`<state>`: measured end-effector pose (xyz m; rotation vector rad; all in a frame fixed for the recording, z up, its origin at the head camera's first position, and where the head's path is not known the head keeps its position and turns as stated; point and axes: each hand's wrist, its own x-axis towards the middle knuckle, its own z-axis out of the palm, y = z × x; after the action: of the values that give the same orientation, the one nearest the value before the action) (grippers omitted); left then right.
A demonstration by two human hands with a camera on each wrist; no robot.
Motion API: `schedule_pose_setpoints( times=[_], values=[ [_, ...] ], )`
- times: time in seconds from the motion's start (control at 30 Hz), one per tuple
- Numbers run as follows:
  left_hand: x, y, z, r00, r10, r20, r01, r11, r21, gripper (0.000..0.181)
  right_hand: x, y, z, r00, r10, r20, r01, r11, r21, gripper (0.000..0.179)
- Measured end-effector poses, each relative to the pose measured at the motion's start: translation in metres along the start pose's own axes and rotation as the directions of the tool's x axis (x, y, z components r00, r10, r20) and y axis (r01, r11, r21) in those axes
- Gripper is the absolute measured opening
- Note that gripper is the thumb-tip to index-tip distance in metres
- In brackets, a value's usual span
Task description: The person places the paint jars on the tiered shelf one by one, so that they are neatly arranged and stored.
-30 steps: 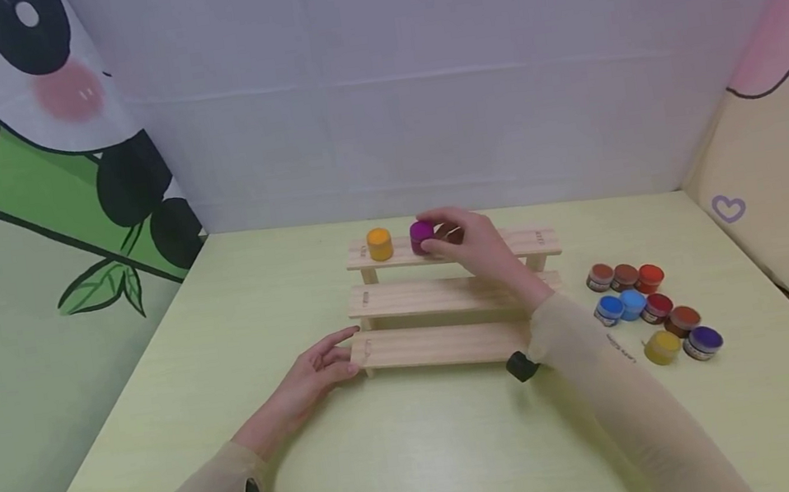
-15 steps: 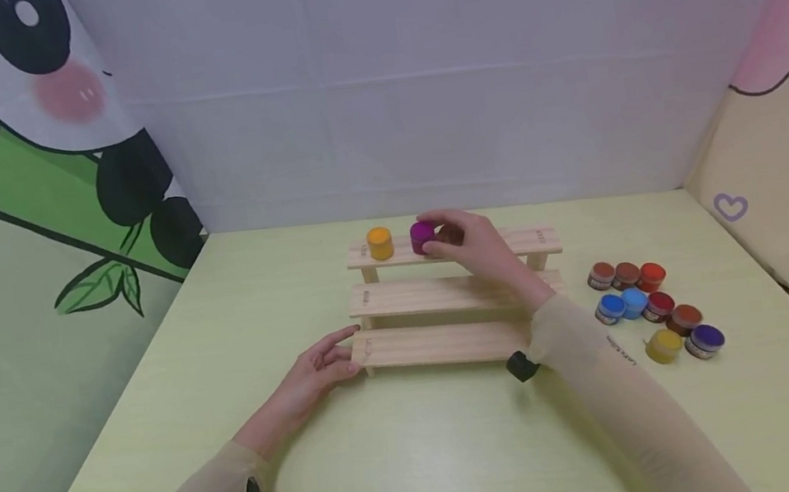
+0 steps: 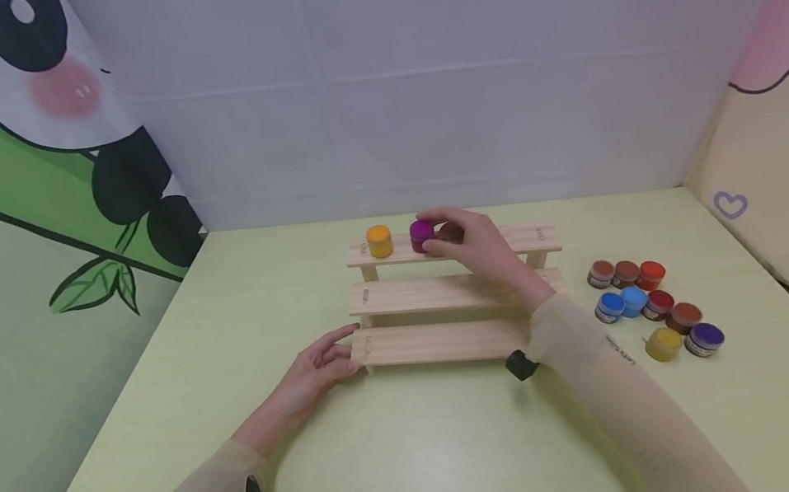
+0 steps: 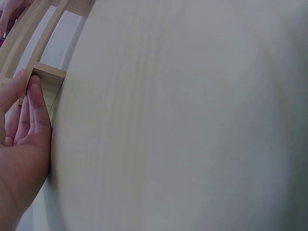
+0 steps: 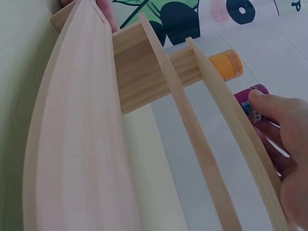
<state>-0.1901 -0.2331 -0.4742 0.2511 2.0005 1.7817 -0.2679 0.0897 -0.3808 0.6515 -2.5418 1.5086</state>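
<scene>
A three-tier wooden step rack (image 3: 444, 342) stands on the table. With thumb and fingertips, my right hand (image 3: 473, 246) holds a small purple paint jar (image 3: 421, 234) upright at the top tier. The right wrist view shows the thumb on the side of this purple jar (image 5: 255, 98). An orange paint jar (image 3: 380, 242) stands to its left on the same tier. My left hand (image 3: 314, 375) grips the left end of the lowest tier. In the left wrist view, its thumb and index finger lie on either side of the rack's end (image 4: 48, 72).
To the right of the rack, several paint jars stand on the table, among them a light blue jar (image 3: 633, 301), a red jar (image 3: 650, 275), a yellow jar (image 3: 664, 344) and a dark violet jar (image 3: 704, 339). A pale cloth backdrop (image 3: 421, 109) rises behind the table.
</scene>
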Motion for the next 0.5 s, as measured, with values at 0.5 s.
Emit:
schedule_pose_setpoints(
  times=[0.5],
  values=[
    [0.0001,-0.0007,0.0004,1.0,0.003,-0.002,-0.003,1.0,0.003,0.066,-0.0004,0.0009,0.0009,1.0,-0.005,-0.006,0.005,1.0,-0.001,0.046]
  ],
)
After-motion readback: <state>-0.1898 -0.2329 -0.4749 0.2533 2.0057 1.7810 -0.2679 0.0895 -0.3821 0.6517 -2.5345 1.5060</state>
